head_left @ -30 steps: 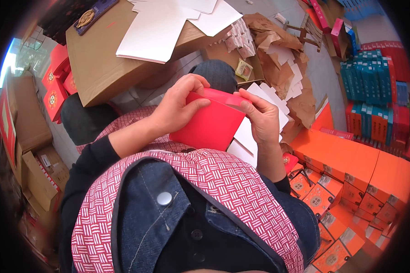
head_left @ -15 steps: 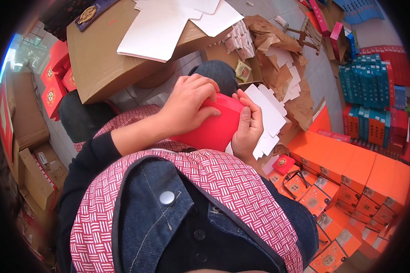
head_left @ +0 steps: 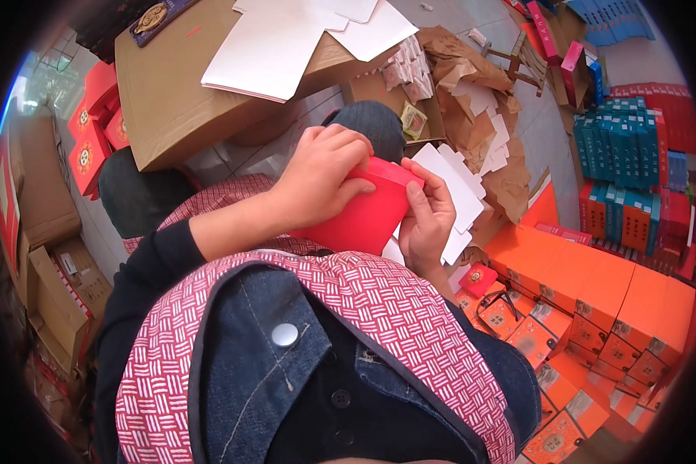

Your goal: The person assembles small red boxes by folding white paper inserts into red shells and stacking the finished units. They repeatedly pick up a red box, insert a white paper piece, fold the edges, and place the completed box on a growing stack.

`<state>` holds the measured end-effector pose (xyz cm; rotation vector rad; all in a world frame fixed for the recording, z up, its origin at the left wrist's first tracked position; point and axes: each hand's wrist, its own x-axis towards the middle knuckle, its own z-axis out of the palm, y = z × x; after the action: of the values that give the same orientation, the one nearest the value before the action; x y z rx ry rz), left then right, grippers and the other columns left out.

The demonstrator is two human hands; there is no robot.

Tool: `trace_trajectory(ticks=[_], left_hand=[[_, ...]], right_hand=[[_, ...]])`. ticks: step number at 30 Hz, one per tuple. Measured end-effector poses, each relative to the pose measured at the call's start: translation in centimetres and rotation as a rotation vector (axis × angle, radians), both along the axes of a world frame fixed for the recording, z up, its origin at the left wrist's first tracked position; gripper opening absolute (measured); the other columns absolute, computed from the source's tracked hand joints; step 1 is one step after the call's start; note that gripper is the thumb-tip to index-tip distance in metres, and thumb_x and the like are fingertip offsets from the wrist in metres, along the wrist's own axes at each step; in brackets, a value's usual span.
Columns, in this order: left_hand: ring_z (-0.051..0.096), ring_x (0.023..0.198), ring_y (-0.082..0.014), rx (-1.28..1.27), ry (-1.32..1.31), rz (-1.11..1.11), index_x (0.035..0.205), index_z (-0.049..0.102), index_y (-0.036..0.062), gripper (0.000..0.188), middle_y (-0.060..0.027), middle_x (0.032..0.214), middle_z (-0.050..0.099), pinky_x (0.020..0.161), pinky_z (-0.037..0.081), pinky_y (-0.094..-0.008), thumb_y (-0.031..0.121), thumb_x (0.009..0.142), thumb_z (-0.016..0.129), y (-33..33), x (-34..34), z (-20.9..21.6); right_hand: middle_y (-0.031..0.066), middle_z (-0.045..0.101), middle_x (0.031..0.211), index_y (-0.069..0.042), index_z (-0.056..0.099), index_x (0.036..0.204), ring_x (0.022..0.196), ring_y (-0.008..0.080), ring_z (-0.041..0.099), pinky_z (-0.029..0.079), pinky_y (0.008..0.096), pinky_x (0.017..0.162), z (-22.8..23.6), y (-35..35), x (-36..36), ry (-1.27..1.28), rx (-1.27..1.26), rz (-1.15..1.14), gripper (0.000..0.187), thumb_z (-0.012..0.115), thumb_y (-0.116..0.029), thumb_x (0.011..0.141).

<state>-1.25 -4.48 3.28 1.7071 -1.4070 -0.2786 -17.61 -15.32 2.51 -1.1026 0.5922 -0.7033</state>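
Note:
A flat red cardboard box (head_left: pixel 359 216) lies tilted over my lap, a folded edge along its far side. My left hand (head_left: pixel 325 170) grips its far left part, thumb on the red face and fingers curled over the edge. At the far right corner my right hand (head_left: pixel 427 213) pinches the box between thumb and fingers. The fingertips behind the box are hidden. White card sheets (head_left: pixel 450 193) lie just beyond my right hand.
A large brown carton (head_left: pixel 170 85) bearing white card sheets (head_left: pixel 286 50) stands ahead. Orange boxes (head_left: pixel 588 286) are stacked at right, with glasses (head_left: pixel 496 307) on some. Crumpled brown paper (head_left: pixel 510 182) lies on the floor. Teal boxes (head_left: pixel 619 147) are piled farther right; red boxes (head_left: pixel 89 155) sit left.
My right thumb and fingers have shifted slightly up toward the far right corner of the red box. My left hand keeps nearly the same grip.

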Motion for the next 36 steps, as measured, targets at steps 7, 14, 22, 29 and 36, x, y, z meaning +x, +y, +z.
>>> trace_trajectory(ticks=[7,14,22,29,36], left_hand=[[0.055,0.103,-0.0238,0.043,-0.169,-0.101,0.086,0.061,0.0030,0.020,-0.0087,0.101,0.061,0.097,0.036,-0.0416,0.016,0.073,0.070,-2.7,-1.6,0.8],[0.055,0.099,-0.0242,0.002,-0.181,-0.125,0.085,0.063,0.0015,0.016,-0.0095,0.100,0.061,0.091,0.038,-0.0392,0.013,0.074,0.067,-3.9,-2.8,0.7],[0.055,0.096,-0.0257,0.067,-0.094,-0.102,0.085,0.061,0.0022,0.015,-0.0088,0.092,0.059,0.084,0.039,-0.0370,0.012,0.075,0.066,-3.8,-3.3,1.2],[0.052,0.115,-0.0274,-0.172,0.063,-0.096,0.109,0.060,0.0063,0.041,-0.0136,0.120,0.055,0.096,0.041,-0.0371,0.016,0.072,0.075,-0.9,3.4,2.0],[0.052,0.113,-0.0178,-0.107,0.845,-0.093,0.109,0.058,0.0047,0.044,-0.0101,0.120,0.055,0.097,0.042,-0.0322,0.020,0.075,0.080,1.4,1.5,-4.2]], right_hand=[[0.0185,0.058,0.124,0.009,0.056,0.118,0.108,0.0203,0.059,0.047,0.0318,0.095,-0.3,0.2,0.2,0.075,-0.035,-0.092,0.027,0.049,-0.007,0.098],[0.0187,0.056,0.127,0.009,0.057,0.116,0.111,0.0199,0.058,0.047,0.0317,0.096,-0.4,0.0,-0.1,-0.006,0.095,-0.091,0.027,0.047,-0.010,0.100],[0.0201,0.054,0.130,0.006,0.058,0.112,0.114,0.0210,0.055,0.044,0.0338,0.099,-1.3,0.7,-1.1,-0.026,-0.030,-0.066,0.022,0.049,-0.008,0.098],[0.0179,0.055,0.125,0.002,0.054,0.111,0.114,0.0230,0.055,0.042,0.0353,0.100,-1.5,1.1,-1.8,0.044,-0.190,-0.040,0.017,0.047,-0.006,0.098],[0.0149,0.058,0.117,0.000,0.054,0.108,0.109,0.0219,0.055,0.041,0.0359,0.098,-1.5,1.9,-0.3,0.084,-0.309,-0.085,0.019,0.041,-0.012,0.100]])
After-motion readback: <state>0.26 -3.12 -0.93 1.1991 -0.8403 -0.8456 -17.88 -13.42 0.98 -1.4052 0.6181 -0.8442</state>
